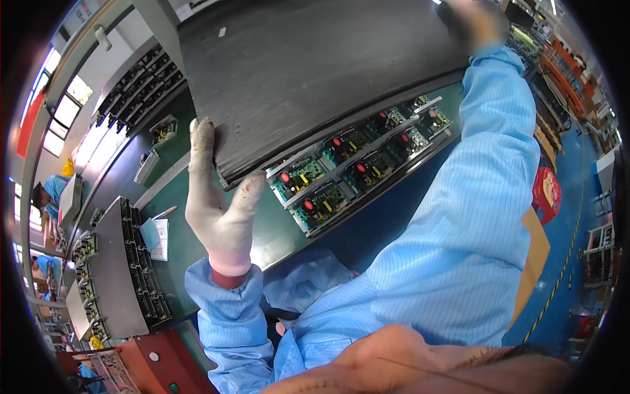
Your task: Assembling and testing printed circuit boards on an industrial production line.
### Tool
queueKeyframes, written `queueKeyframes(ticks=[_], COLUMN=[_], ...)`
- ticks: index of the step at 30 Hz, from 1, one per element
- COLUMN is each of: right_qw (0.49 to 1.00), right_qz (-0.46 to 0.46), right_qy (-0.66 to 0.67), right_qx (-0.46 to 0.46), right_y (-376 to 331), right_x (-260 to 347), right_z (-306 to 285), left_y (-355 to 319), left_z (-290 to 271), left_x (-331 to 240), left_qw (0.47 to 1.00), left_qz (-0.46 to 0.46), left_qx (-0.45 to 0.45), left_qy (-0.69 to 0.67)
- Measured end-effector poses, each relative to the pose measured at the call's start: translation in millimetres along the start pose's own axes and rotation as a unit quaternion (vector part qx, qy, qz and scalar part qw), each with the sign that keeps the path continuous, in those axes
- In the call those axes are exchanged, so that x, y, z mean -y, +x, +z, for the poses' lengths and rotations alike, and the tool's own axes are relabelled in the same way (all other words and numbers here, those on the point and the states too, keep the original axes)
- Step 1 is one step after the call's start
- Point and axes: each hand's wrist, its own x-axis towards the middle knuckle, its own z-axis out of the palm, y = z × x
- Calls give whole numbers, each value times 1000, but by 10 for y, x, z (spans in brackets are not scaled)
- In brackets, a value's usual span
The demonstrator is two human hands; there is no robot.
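Observation:
My left hand (220,197), in a whitish glove with worn, dirty fingertips, is at the near left corner of a large flat black panel (315,65). Its fingers point away along the panel's left edge and the thumb stands apart, so the corner sits between them; whether it presses on the panel I cannot tell. Stretched far to the upper right, my right hand (476,23) is smeared by motion near the panel's far right end. A dark blurred shape lies beside it, and its fingers cannot be made out. Circuit boards (361,161) with red round parts lie in metal-railed rows along the panel's near edge.
Left of my left hand, papers (157,240) and a pen (165,212) lie on the green table (187,262). Further left stands a grey panel (115,269) edged with more boards. Racked boards (141,85) are behind. A red stool-like object (546,196) is at the right.

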Motion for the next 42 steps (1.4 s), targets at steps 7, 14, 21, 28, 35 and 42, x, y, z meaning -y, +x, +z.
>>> queueKeyframes(ticks=[7, 14, 21, 28, 35, 42], right_qw=[997, 989, 979, 927, 951, 965], right_qz=[-50, -87, -111, -174, -187, -182], right_qy=[-58, -119, -168, 130, 154, 188], right_qx=[0, -15, -21, 304, 195, 34], right_y=[-35, -28, 53, 468, 651, 689], right_x=[3, 44, -19, -248, -417, -503], right_z=[-22, -96, -209, -445, 5, 538], left_y=[-158, -199, -291, -19, 291, 360], left_z=[-60, -40, -8, 119, -83, -238], left_x=[-20, 19, 202, 26, -50, 65], left_qw=[999, 999, 998, 987, 929, 922], left_qz=[8, -13, -12, 111, 207, 203], left_qx=[20, 18, 18, -15, -156, -84], left_qy=[47, 42, 60, 116, 264, 319])
